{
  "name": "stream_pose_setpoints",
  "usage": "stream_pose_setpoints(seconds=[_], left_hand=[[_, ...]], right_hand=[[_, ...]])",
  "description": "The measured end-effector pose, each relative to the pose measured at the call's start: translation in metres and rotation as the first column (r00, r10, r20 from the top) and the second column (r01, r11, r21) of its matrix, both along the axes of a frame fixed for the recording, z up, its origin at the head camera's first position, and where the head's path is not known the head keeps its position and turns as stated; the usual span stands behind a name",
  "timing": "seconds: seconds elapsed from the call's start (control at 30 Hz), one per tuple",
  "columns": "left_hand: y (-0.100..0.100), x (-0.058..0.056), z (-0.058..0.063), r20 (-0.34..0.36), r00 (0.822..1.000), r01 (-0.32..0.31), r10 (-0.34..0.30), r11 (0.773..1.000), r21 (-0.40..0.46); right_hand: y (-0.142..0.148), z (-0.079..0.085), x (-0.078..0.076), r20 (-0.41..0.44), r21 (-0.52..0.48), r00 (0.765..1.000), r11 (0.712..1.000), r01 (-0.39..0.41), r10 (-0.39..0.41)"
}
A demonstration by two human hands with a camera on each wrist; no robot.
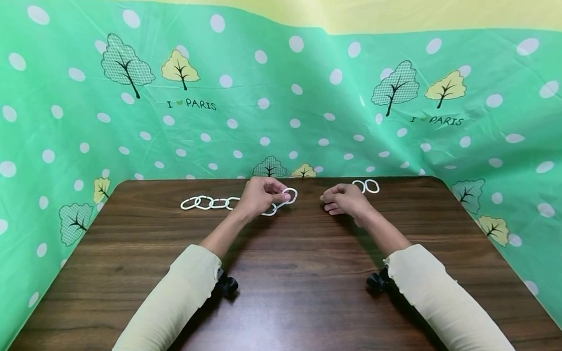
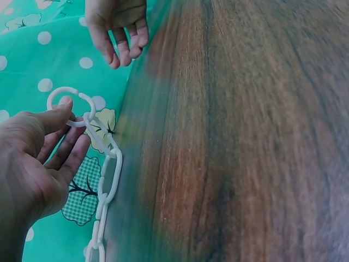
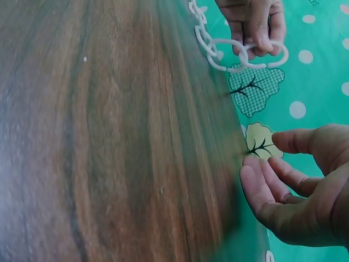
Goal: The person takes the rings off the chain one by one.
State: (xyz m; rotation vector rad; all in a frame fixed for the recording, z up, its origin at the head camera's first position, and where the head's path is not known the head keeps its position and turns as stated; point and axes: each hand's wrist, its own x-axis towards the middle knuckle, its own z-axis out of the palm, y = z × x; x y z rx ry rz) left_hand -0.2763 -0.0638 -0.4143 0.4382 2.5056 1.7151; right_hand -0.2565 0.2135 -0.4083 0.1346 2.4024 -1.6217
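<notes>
Between thumb and fingers my left hand [image 1: 259, 197] pinches the end link of a white plastic chain [image 1: 219, 203]. The end link [image 2: 56, 96] is raised and has a small gap in its ring. From it the chain hangs down, and its other links lie on the table to the left. My right hand [image 1: 346, 199] hovers to the right of that end link, apart from it. In the right wrist view its fingers [image 3: 256, 183] are loosely bent with nothing between them. Beyond the right hand lie two loose white links [image 1: 371, 186], side by side.
A dark wood-grain table [image 1: 287, 302] fills the space below the hands. Behind its back edge hangs a green dotted curtain [image 1: 278, 117] with printed trees. Black wrist mounts [image 1: 228, 285] sit under both forearms, close to the tabletop.
</notes>
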Motion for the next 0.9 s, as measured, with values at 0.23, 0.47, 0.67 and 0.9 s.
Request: stream_pose_setpoints(seconds=[0.23, 0.47, 0.67, 0.9], left_hand=[[0.0, 0.0, 0.0, 0.024, 1.0, -0.006, 0.006, 1.0, 0.012], [0.002, -0.001, 0.0, 0.008, 1.0, -0.002, 0.002, 1.0, 0.006], [0.003, 0.0, 0.0, -0.001, 1.0, 0.0, 0.0, 1.0, -0.005], [0.006, 0.001, 0.001, -0.004, 1.0, 0.01, -0.01, 1.0, -0.008]], right_hand=[[-0.009, 0.001, -0.001, -0.023, -0.037, 0.999, 0.998, -0.043, 0.043], [-0.019, 0.006, -0.002, -0.03, -0.085, 0.996, 0.992, -0.091, 0.088], [-0.027, 0.009, -0.003, -0.061, -0.133, 0.991, 0.983, -0.125, 0.118], [-0.034, 0.011, -0.002, -0.098, -0.175, 0.986, 0.973, -0.149, 0.134]])
